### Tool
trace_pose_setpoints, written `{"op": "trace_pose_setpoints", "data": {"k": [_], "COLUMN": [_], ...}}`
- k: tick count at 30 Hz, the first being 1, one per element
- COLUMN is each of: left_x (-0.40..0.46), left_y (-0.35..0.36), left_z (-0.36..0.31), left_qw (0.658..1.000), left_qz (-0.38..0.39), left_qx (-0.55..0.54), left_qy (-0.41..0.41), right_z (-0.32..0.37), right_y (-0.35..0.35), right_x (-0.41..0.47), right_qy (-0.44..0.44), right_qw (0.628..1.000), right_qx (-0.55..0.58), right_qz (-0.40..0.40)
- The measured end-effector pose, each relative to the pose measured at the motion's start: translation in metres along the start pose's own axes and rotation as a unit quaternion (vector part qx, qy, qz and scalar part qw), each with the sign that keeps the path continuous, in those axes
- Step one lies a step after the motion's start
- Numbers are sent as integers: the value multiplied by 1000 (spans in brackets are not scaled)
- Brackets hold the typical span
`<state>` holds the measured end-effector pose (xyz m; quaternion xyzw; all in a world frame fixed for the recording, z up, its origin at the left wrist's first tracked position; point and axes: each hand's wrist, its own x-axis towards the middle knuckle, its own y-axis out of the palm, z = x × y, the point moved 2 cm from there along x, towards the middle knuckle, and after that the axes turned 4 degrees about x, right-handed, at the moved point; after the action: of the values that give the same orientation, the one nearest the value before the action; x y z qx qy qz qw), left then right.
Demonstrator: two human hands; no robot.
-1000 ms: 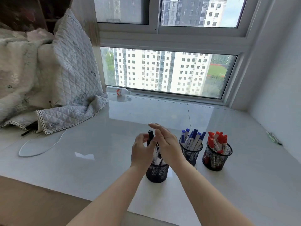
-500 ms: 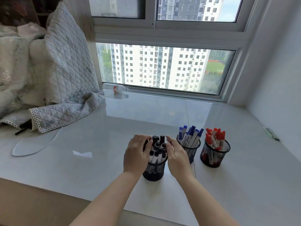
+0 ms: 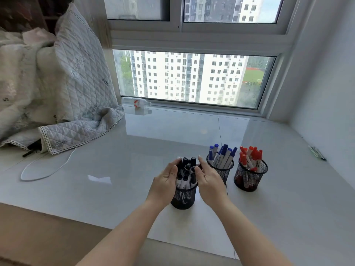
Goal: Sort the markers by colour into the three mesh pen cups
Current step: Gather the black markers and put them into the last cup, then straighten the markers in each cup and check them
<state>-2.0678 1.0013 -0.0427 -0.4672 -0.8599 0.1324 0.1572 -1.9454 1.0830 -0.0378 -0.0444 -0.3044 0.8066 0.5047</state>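
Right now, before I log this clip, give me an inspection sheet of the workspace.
Surface: glossy white sill top, with window reflections.
Job's things: three mesh pen cups in a row; black markers in the near cup, blue markers in the middle cup, red markers in the far-right cup. No loose markers seen.
Clutter: quilted blanket heaped at left, bottle lying by the window, small dark item at the right wall.
Hands: left hand and right hand flank the black markers, fingers touching them.
Cables: white cable looping from under the blanket.
Surroundings: window facing apartment blocks.
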Motion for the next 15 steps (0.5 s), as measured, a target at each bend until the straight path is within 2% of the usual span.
{"op": "trace_pose_setpoints", "data": {"k": [5, 7, 9, 11, 13, 15], "left_x": [-7, -11, -17, -23, -26, -28], "left_y": [-2, -6, -13, -22, -27, -28], "left_z": [-6, -5, -3, -4, -5, -10], "left_qw": [998, 999, 999, 992, 977, 946], "left_qz": [60, 35, -33, -85, -94, -78], "left_qx": [-24, -9, 33, 71, 153, 256], "left_qy": [-20, -8, 24, 59, 117, 184], "right_z": [-1, 4, 11, 15, 17, 19], "right_y": [-17, -26, -32, -34, -31, -27], "right_x": [-5, -11, -17, -20, -21, -20], "right_qy": [-15, -72, -155, -206, -223, -232], "right_qw": [999, 995, 982, 968, 959, 952], "right_qx": [-40, -68, -106, -146, -174, -195], "right_qz": [24, -7, -29, -16, 15, 39]}}
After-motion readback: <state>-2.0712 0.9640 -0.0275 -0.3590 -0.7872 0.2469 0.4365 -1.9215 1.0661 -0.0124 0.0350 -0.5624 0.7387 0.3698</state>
